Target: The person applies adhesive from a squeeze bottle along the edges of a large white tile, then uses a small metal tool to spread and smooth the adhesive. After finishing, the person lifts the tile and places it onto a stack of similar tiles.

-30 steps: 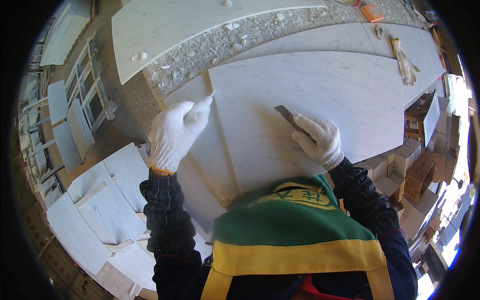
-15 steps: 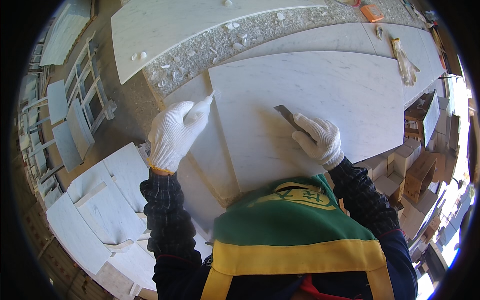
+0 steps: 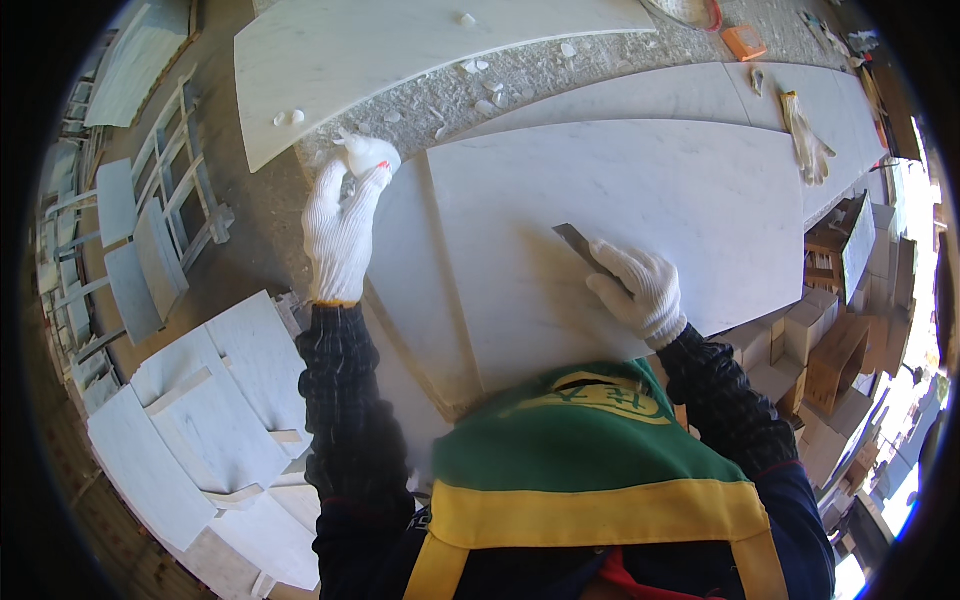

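A pale grey-veined marble slab (image 3: pixel 620 180) lies in front of me, on top of another light slab (image 3: pixel 390 245) whose left part shows. My left hand (image 3: pixel 338 240), in a white knit glove, is raised past the slab's far left corner. Its fingers and thumb are closed round a small white bottle (image 3: pixel 368 153) with a red mark; part of it is hidden by the glove. In its white glove, my right hand (image 3: pixel 648 290) grips a thin flat metal scraper (image 3: pixel 578 245) over the slab's middle. The scraper's far end points forward and left.
Beyond the slab, a rough table (image 3: pixel 420 100) carries white chips and another marble slab (image 3: pixel 420 40). A loose glove (image 3: pixel 803 140) and an orange box (image 3: pixel 744 42) lie far right. Marble panels (image 3: pixel 200 420) lean at left; a metal rack (image 3: pixel 180 170) stands behind them. Cartons (image 3: pixel 805 325) fill the right.
My left hand has lifted off the slab's far left corner and moved forward and left; the bottle in it now shows more. My right hand with the scraper has hardly moved.
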Available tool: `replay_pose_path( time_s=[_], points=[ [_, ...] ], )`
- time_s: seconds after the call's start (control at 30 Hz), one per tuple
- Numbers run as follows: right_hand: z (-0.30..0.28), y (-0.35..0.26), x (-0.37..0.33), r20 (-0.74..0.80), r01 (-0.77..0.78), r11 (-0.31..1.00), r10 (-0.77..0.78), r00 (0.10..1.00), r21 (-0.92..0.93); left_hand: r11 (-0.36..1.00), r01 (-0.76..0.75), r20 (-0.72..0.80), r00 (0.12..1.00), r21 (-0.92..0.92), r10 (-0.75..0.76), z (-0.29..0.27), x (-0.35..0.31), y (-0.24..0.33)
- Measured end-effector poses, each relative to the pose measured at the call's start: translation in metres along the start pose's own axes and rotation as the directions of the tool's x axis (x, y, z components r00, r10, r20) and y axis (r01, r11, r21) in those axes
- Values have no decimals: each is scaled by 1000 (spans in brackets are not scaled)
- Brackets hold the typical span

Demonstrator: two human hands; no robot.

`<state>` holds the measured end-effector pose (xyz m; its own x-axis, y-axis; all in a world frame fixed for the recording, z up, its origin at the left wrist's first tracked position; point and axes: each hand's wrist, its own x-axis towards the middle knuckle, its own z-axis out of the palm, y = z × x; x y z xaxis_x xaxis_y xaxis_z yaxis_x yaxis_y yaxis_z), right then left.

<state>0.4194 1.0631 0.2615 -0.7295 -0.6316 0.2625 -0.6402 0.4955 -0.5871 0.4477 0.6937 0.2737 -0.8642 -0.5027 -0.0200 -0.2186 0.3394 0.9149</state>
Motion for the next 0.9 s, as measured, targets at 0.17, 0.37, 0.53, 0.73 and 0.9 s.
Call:
replay_pose_path(
  time_s=[0.17,0.37,0.53,0.73,0.9],
  points=[
    [0,-2,1,-8,3,999,-3,1000,35,996,-63,31,998,64,61,30,62,-4],
    [-2,-1,-1,29,-25,999,24,999,35,999,-15,15,1000,36,14,60,78,2],
    [-1,1,-3,41,-43,998,42,998,40,996,-84,49,995,-15,84,58,88,-17],
    [-2,0,-2,38,-18,1000,18,999,5,874,-336,-5,933,352,361,49,87,-26],
    [-1,-2,0,6,5,1000,-5,1000,16,850,-337,-3,929,406,370,50,82,-15]
  ],
)
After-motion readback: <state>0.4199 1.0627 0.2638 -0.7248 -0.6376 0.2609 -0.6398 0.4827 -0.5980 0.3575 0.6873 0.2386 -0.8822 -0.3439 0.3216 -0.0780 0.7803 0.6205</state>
